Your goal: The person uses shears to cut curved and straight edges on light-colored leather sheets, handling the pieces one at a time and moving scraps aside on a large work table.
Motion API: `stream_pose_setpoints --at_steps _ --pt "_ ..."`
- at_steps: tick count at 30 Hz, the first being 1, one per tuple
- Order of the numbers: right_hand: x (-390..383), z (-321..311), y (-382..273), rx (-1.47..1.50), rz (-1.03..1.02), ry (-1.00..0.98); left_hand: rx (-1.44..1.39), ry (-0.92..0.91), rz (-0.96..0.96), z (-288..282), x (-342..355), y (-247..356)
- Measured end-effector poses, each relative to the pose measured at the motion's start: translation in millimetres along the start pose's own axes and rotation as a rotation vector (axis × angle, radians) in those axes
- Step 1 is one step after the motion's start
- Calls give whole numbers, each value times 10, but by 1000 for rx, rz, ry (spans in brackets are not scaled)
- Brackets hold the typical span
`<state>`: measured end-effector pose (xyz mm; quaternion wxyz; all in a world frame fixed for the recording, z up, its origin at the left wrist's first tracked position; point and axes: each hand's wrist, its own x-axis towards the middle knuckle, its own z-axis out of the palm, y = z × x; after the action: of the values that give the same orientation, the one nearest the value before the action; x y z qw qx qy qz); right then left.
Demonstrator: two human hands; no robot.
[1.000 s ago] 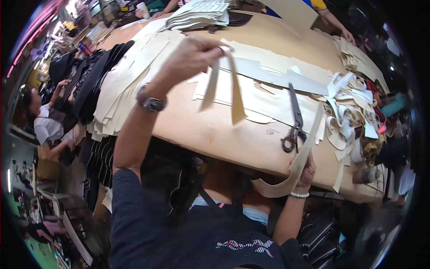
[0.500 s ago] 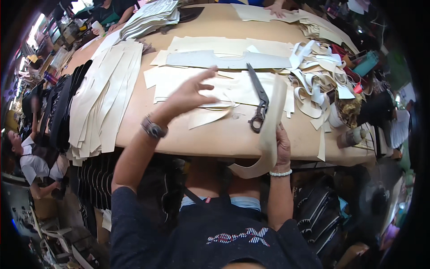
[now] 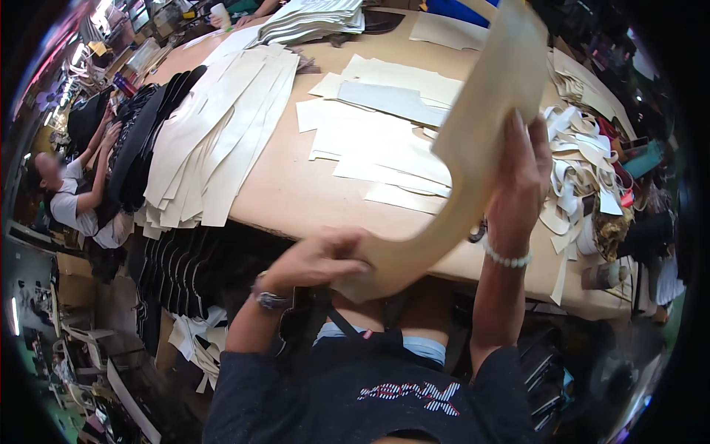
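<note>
A cream, curved cut piece of sheet material, perhaps leather, is lifted above the near table edge. It slants from lower left to upper right, with a scooped edge facing left. My left hand closes on its lower end, thumb on top. My right hand, wearing a beaded bracelet, grips its right side, fingers pointing up. Behind the piece, a dark scissors handle just shows; the blades are hidden. A grey flat template lies on cream sheets, its right part covered by the raised piece.
Long cream strips are stacked on the table's left. Curled offcuts heap at the right, near a jar. White sheets pile at the back. A person at far left reaches to black pieces.
My left hand has come down from over the table and taken the piece's lower end. My right hand has raised the piece and turned its broad side into view. The view has shifted.
</note>
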<state>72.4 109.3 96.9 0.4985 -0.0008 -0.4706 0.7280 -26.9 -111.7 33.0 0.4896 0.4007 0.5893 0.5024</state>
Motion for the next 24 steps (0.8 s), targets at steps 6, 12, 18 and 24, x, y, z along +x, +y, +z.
stream_pose_setpoints --at_steps 6,12,18,24 --pt "972 1047 386 -370 -21 -326 146 828 333 -988 -438 351" --pt "677 1073 804 -842 -233 -535 278 877 252 -2786 -762 459" --pt "205 -30 743 -1273 -25 -724 714 1015 -133 -3384 -1167 -64" --pt "-191 -630 403 -1569 -220 -953 1458 1217 -408 -3308 -1255 38"
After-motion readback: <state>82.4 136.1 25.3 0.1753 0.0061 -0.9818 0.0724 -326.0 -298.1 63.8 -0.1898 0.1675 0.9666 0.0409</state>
